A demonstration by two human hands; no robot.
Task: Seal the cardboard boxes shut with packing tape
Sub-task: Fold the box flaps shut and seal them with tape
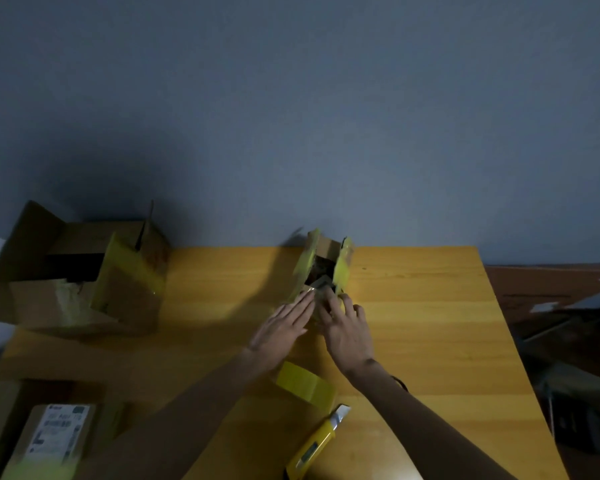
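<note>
I had both hands on the small cardboard box [321,252], which stood near the middle of the bench [430,323], toward its far edge. Its top flaps stood open, with yellow tape stuck on the left and right ones. My left hand [284,327] lay flat, fingers straight and together, the tips touching the box's near flap and holding nothing. My right hand [347,327] rested against the box's near right corner with the fingers somewhat bent; I could not tell whether they gripped the cardboard or only pressed on it. The yellow tape roll [305,382] lay on the bench between my forearms, and a yellow utility knife [317,441] lay just nearer to me. A large open box [84,271] sat at the far left, and a labelled box [59,434] at the near left.
</note>
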